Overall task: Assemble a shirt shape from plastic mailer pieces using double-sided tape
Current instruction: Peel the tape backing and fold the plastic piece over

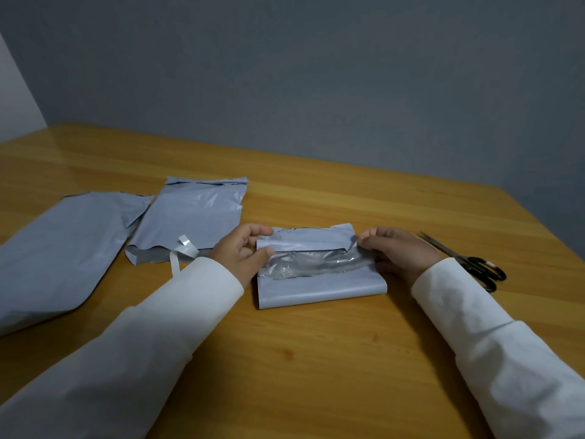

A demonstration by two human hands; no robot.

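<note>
A small folded grey mailer piece [319, 288] lies on the wooden table [316, 359] in front of me, its upper flap lifted and the shiny dark inside showing. My left hand [243, 251] pinches the flap's left end. My right hand [395, 248] pinches its right end. A second mailer piece [193, 217] lies to the left with a curled strip of white tape backing [182, 251] at its near edge. A larger grey mailer piece [60, 251] lies at the far left.
Black-handled scissors [474, 264] rest on the table just right of my right hand. The table's back edge meets a grey wall. White sleeves cover both forearms.
</note>
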